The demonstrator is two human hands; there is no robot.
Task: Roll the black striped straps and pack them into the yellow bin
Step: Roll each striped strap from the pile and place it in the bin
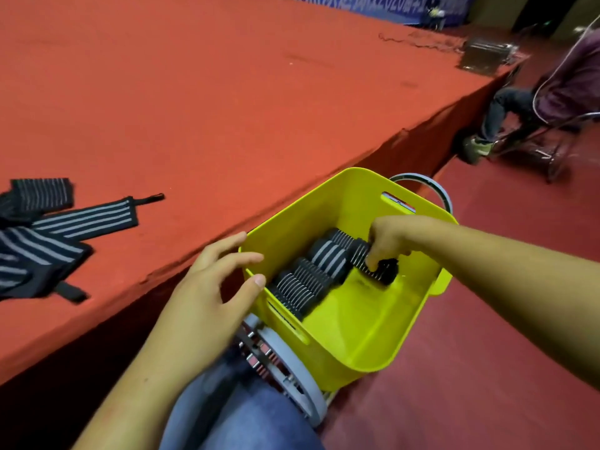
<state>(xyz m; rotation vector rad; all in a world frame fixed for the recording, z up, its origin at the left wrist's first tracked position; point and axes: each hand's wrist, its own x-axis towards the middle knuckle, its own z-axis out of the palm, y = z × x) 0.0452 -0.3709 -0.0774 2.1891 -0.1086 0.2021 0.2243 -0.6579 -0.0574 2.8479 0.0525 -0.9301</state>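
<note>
The right hand [389,238] reaches down into the yellow bin [357,352], its fingers curled round a rolled strap [381,274] that sits under the fingertips, low against the bin floor. Just beside that hand, toward the other one, the packed rolls [308,280] lie in a row. The one being held stands slightly apart from them.

The likeliest slip is at the letting-go. A roll with open floor on its outer side has nothing to pin its loose end, so it may spring open or topple unless it is pushed snug against the row.

The left hand [214,287] grips nothing. Its fingers are loose and spread, and only the thumb touches the bin's rim. Below it the bin seems to perch on a round grey stand [292,378], so a hard downward push from the right hand could tilt or slide it, and that light touch might not stop it.

Well beyond the left hand, the unrolled straps [65,228] wait in a heap on the red platform [227,108].
</note>
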